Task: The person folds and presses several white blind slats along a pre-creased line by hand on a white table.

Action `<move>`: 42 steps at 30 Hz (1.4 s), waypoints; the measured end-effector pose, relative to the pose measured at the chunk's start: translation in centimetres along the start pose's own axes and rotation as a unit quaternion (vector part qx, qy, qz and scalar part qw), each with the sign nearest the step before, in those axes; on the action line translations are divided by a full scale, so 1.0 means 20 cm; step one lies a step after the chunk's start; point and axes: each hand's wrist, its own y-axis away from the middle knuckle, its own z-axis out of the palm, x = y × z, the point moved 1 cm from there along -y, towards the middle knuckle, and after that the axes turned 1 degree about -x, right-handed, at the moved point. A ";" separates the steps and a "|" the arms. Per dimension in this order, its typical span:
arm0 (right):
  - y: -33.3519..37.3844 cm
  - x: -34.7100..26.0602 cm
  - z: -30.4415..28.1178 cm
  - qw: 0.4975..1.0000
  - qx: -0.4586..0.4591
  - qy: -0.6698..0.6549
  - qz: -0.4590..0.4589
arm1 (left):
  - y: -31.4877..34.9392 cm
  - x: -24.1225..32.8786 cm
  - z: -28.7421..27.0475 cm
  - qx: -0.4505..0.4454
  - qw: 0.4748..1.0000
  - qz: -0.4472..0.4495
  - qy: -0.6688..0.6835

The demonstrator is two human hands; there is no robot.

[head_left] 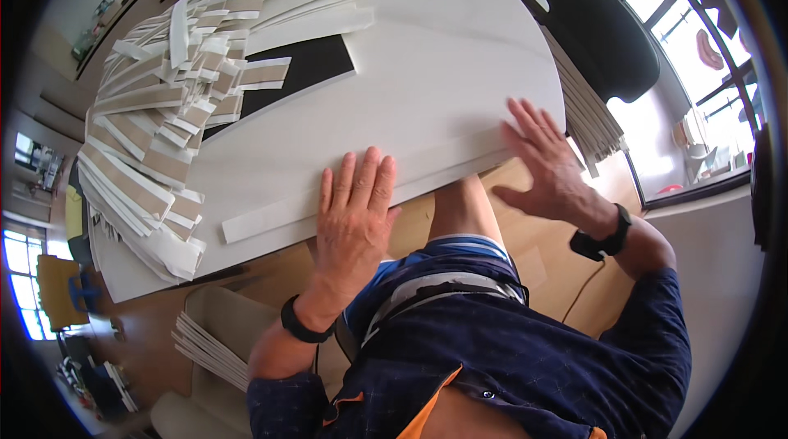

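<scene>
**Long flat white strip point(275, 220) at near edge of smooth white desk point(460, 45)**

The strip lies along the near edge of the desk, its left end clear of the hands and its right end toward the right hand point(543, 164). The left hand point(355, 197) is palm down over the strip, fingers extended with narrow gaps, thumb angled to the right. The right hand is open at the right part of the near edge, fingers and thumb spread; whether it touches the strip cannot be determined. Neither hand pinches anything.

A flat black rectangular sheet point(316, 70) lies beyond the strip. A heap of white-and-tan strips point(148, 131) covers the left side of the desk and overlaps this sheet. A bundle of narrow pale strips point(589, 107) is located beside the right rim, near a black chair back point(603, 33).
</scene>
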 end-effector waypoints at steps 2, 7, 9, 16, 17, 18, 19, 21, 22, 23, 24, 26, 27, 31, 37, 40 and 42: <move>-0.15 -0.25 0.04 0.994 -0.049 -0.097 -0.025 | 0.00 0.00 0.01 -0.001 1.000 0.003 -0.006; -0.24 -0.46 0.22 0.993 -0.046 -0.078 -0.081 | 0.01 -0.01 -0.03 0.004 1.000 0.005 -0.015; -0.16 -0.34 0.20 0.996 -0.042 -0.046 -0.056 | -0.02 0.00 -0.03 0.018 1.000 0.011 -0.015; 0.16 0.20 0.06 0.993 -0.024 0.063 0.101 | -0.01 -0.01 -0.02 0.024 0.999 0.010 -0.032; 0.19 0.25 0.02 0.989 -0.027 0.081 0.121 | -0.01 0.00 -0.02 0.026 0.999 0.009 -0.033; 0.21 0.29 -0.02 0.984 -0.041 0.099 0.141 | -0.01 0.00 -0.02 0.024 0.999 0.010 -0.026; 0.21 0.29 -0.05 0.977 -0.057 0.115 0.170 | -0.01 0.00 -0.04 0.021 0.999 0.006 -0.025; 0.15 0.20 -0.12 0.973 -0.010 0.131 0.190 | -0.02 -0.01 -0.03 0.027 0.999 0.003 -0.025; 0.08 0.08 -0.15 0.987 -0.013 0.101 0.127 | -0.02 0.00 -0.03 0.023 0.999 0.008 -0.020; 0.03 0.01 -0.03 0.998 0.003 -0.021 0.058 | -0.03 0.00 -0.03 0.020 0.999 0.001 -0.028; -0.07 -0.16 0.04 0.998 -0.038 -0.046 -0.011 | -0.02 0.00 -0.03 0.020 1.000 0.002 -0.024; -0.25 -0.45 0.18 0.988 -0.049 -0.091 -0.110 | -0.02 -0.01 -0.03 0.022 1.000 0.005 -0.014; -0.29 -0.48 0.19 0.985 -0.048 -0.101 -0.128 | -0.01 -0.02 -0.02 0.021 0.999 -0.012 -0.026; -0.26 -0.42 0.23 0.998 -0.020 -0.014 -0.065 | 0.10 -0.08 -0.08 0.030 0.999 -0.042 -0.008; -0.15 -0.28 0.16 0.999 -0.029 -0.023 -0.038 | 0.45 -0.36 -0.24 0.023 0.985 -0.143 -0.088; -0.07 -0.17 0.14 1.000 -0.024 0.004 -0.005 | 0.53 -0.41 -0.27 0.021 0.982 -0.165 -0.094; -0.01 -0.06 0.08 0.998 -0.034 0.036 0.049 | 0.55 -0.42 -0.29 0.021 0.981 -0.170 -0.095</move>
